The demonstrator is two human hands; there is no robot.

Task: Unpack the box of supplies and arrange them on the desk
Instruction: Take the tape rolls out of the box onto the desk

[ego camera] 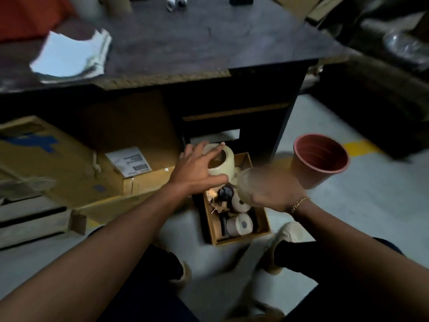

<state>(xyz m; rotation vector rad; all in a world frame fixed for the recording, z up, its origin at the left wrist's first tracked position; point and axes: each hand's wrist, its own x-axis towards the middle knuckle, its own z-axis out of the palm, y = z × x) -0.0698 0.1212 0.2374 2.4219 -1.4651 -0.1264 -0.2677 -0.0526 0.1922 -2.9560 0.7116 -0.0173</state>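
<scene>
A small open cardboard box (263, 231) sits on the floor in front of the dark desk (197, 43). Inside it lie two white paper rolls (240, 225) and a black tape dispenser (224, 194). My left hand (197, 169) grips a cream roll of tape (221, 162) above the box's far end. My right hand (271, 189) is blurred; it holds a terracotta plastic cup (319, 159) up to the right of the box, and a pale roll-like object (246, 184) shows against its palm.
A stack of white papers (72, 55) lies on the desk's left part. Large cardboard cartons (76, 163) lie on the floor to the left, under the desk. My shoes (282, 238) flank the box. Dark clutter stands at the right.
</scene>
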